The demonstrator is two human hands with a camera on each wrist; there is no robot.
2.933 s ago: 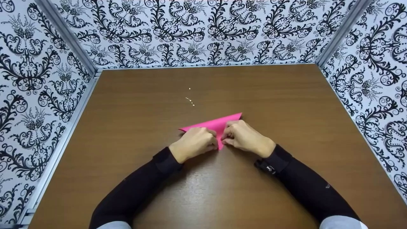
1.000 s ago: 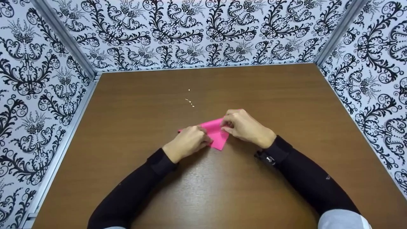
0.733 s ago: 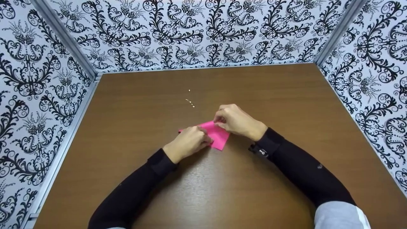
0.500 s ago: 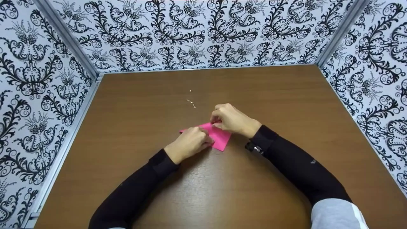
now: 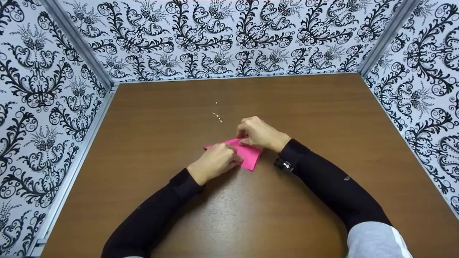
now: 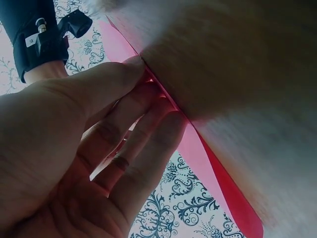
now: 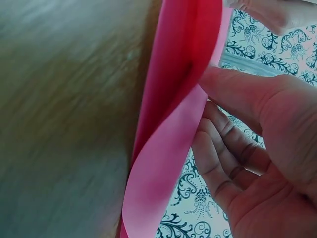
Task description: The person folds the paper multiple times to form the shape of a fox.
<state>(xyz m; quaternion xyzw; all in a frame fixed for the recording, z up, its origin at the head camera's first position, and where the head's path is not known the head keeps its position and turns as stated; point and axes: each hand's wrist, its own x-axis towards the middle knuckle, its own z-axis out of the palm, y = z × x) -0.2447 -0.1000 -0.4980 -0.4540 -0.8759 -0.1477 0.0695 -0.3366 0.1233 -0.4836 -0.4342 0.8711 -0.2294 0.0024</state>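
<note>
A folded sheet of pink paper (image 5: 251,157) lies on the brown table, its pointed corner toward the person. My left hand (image 5: 217,160), fingers bent, holds its left part down, thumb and fingertips along the paper edge (image 6: 198,158) in the left wrist view. At the upper edge my right hand (image 5: 263,133) pinches the sheet between thumb and forefinger. The right wrist view shows the layers bowed apart, with one curved pink flap (image 7: 156,168) below the right thumb (image 7: 237,89). Both hands cover parts of the sheet.
Several small pale specks (image 5: 217,115) mark the table (image 5: 161,114) beyond the paper. Patterned black-and-white panels (image 5: 215,39) with metal edge profiles rise at the back and both sides. Each wrist wears a dark band; a small device (image 5: 284,165) sits on the right one.
Both hands were at the near corner of the paper. The right hand has moved away to the upper edge, then leftward along it. The left hand has shifted slightly left and stays on the sheet.
</note>
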